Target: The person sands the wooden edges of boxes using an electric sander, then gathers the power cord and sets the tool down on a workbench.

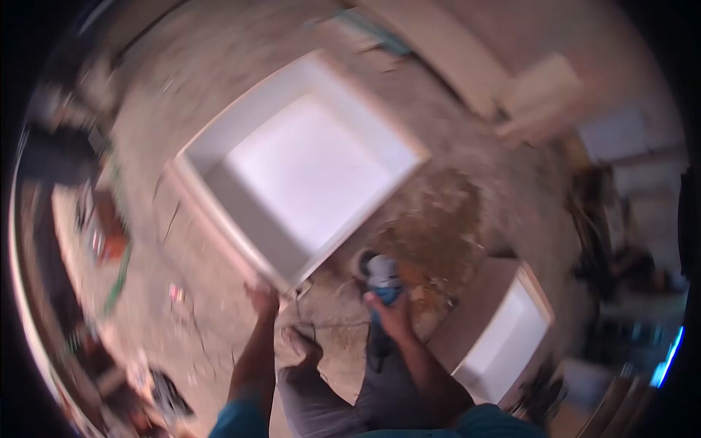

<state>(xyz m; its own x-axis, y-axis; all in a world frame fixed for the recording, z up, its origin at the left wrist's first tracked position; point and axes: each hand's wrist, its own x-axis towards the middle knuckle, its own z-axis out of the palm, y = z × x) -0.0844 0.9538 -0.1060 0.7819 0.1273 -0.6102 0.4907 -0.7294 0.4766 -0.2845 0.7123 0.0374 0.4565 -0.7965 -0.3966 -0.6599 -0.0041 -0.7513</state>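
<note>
A large open-topped wooden box [244, 252] with a white inside lies in front of me, turned with one corner toward me. My left hand [261, 296] grips its edge by the near corner, though motion blur softens the fingers. In my right hand [393, 315] is a blue power tool with a grey head, which looks like an angle grinder [383, 271]. The tool is to the right of the box's near corner, apart from it. Its disc side is too blurred to make out.
A second white-lined box [504, 339] stands by my right leg. Brown dust [445, 226] is spread over the ground [241, 95]. Boards [540, 91] lie at the upper right. Blurred clutter [109, 233] lines the left side. My foot [301, 342] is just below the box corner.
</note>
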